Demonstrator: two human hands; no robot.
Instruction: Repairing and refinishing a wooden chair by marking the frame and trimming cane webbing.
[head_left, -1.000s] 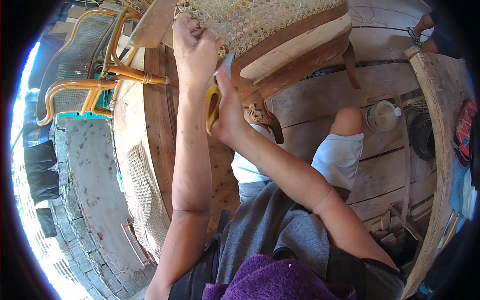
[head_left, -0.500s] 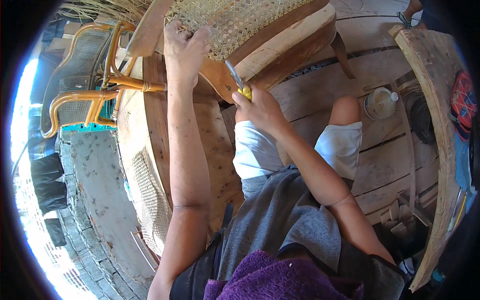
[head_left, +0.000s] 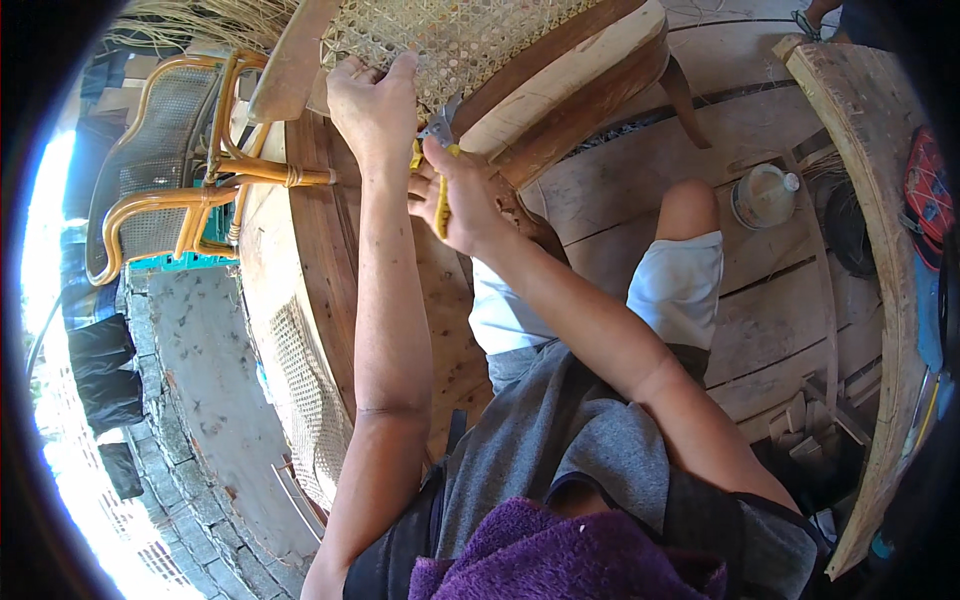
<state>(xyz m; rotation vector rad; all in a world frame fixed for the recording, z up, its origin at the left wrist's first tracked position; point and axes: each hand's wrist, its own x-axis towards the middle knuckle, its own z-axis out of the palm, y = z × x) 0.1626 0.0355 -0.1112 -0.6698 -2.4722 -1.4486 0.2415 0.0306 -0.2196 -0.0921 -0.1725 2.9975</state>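
Note:
The woven cane seat [head_left: 440, 60] of a wooden chair lies in front of me, its weave pale and open. My left hand [head_left: 372, 112] rests at the weave's near left edge, fingers curled in a pinch. Whatever they grip there is too small or hidden to make out. My right hand [head_left: 462, 200] holds a pair of yellow-handled shears [head_left: 441, 128] just right of my left wrist. The metal blades point up toward the seat's edge, and the handles are spread. Whether the blades touch the cane, I cannot tell.
A rattan armchair [head_left: 160, 165] stands at the left, near loose cane strands [head_left: 200, 22]. Beside my left arm is a wooden surface [head_left: 320, 220] with a woven sheet [head_left: 305, 400]. A plastic jar [head_left: 764, 198] and a thick wooden plank [head_left: 858, 230] are at the right. Someone's foot [head_left: 806, 24] shows at far right.
My right hand has moved left and up, bringing the shears next to my left hand, and their handles have spread. My left hand has shifted slightly and stays at the seat's edge.

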